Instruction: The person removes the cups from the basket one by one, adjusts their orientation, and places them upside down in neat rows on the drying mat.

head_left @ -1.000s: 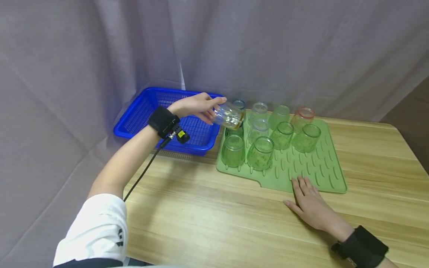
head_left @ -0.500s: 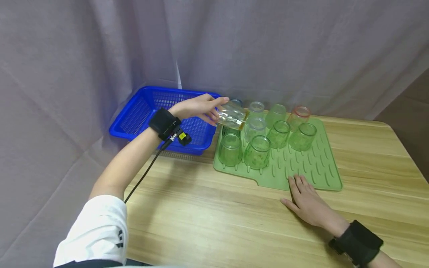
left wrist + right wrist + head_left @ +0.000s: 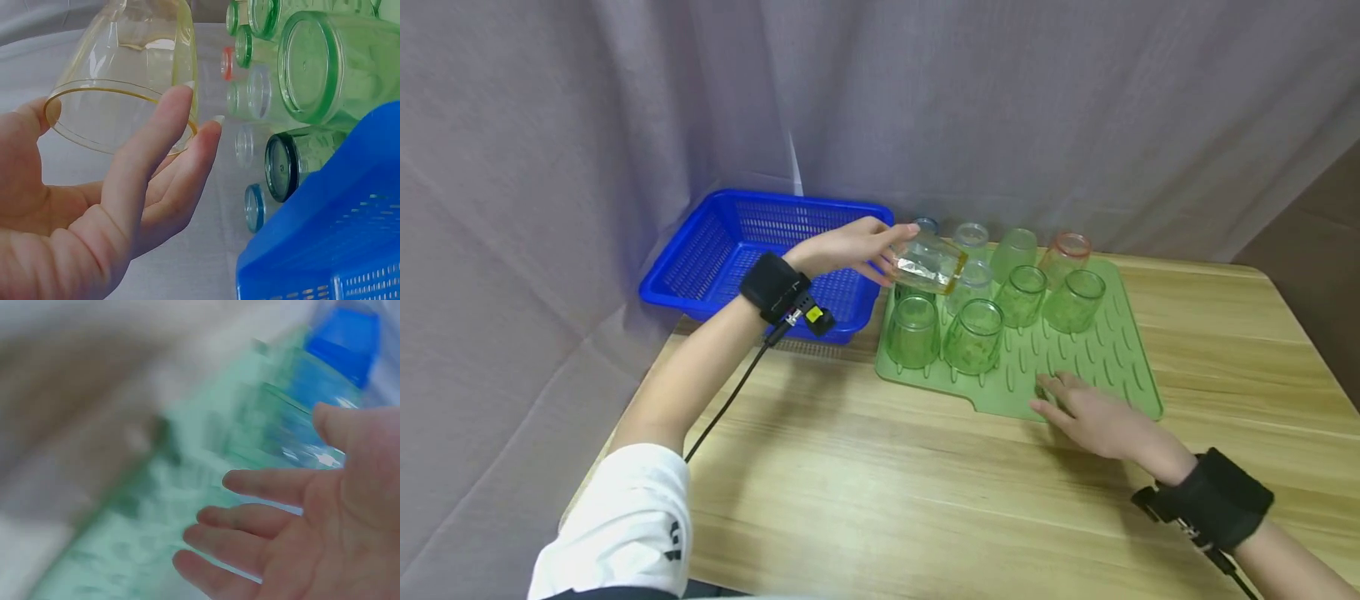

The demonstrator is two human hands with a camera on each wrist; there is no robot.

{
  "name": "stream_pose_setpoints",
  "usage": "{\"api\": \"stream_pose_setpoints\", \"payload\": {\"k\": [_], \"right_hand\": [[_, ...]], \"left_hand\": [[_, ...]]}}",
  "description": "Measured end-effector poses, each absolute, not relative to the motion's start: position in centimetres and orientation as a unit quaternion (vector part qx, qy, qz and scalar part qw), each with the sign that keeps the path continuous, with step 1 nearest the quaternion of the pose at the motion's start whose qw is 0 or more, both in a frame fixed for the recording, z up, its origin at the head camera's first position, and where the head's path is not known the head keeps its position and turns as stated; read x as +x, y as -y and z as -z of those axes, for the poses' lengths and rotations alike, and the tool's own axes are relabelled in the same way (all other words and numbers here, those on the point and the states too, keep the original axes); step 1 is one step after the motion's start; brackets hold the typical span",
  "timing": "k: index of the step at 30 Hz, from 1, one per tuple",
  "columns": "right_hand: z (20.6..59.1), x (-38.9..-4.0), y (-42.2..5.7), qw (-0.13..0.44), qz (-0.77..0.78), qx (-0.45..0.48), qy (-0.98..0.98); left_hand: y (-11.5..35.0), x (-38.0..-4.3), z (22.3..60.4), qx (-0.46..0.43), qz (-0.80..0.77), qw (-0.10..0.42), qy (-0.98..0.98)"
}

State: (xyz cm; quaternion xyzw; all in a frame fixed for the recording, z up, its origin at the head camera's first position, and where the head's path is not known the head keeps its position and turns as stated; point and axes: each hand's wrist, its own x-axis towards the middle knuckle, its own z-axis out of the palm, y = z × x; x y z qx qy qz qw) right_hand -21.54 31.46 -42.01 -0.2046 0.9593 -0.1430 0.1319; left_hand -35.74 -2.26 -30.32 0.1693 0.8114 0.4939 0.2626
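Note:
My left hand (image 3: 867,247) grips a clear yellowish glass (image 3: 929,262) near its rim, with the glass tilted on its side above the left part of the green drying mat (image 3: 1097,367). In the left wrist view the thumb and fingers wrap around the open end of the glass (image 3: 125,100). Over the front edge of the mat, my right hand (image 3: 1093,417) holds nothing, its fingers spread and extended in the right wrist view. Upside-down glasses stand on the mat, among them a green glass (image 3: 974,337) and a red-rimmed glass (image 3: 1065,258).
A blue plastic basket (image 3: 677,287) stands left of the mat, under my left forearm. Grey cloth (image 3: 1000,108) hangs behind the wooden table (image 3: 850,467). A black cable (image 3: 730,396) trails from my left wrist band.
My left hand has carried the yellowish glass a little to the right over the mat. My right hand has lifted from its flat rest at the mat's edge.

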Motion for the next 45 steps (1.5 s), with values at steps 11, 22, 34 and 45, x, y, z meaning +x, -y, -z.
{"api": "stream_pose_setpoints", "payload": {"k": [11,22,34,45], "right_hand": [[35.4,-25.5,-27.3,-0.025,0.281,-0.229,-0.932],[35.9,-27.7,-25.4,-0.097,0.405,-0.211,-0.884],[36.2,-28.6,-24.8,-0.131,0.499,-0.207,-0.831],[35.8,-27.1,-27.8,-0.145,0.475,-0.132,-0.858]], "left_hand": [[1.1,-35.4,31.1,0.200,-0.510,0.267,-0.793],[-0.5,-35.1,31.3,0.202,-0.517,0.274,-0.786],[-1.5,-34.8,31.7,0.219,-0.548,0.273,-0.760],[-1.5,-32.0,32.4,0.248,-0.352,0.056,-0.901]]}}
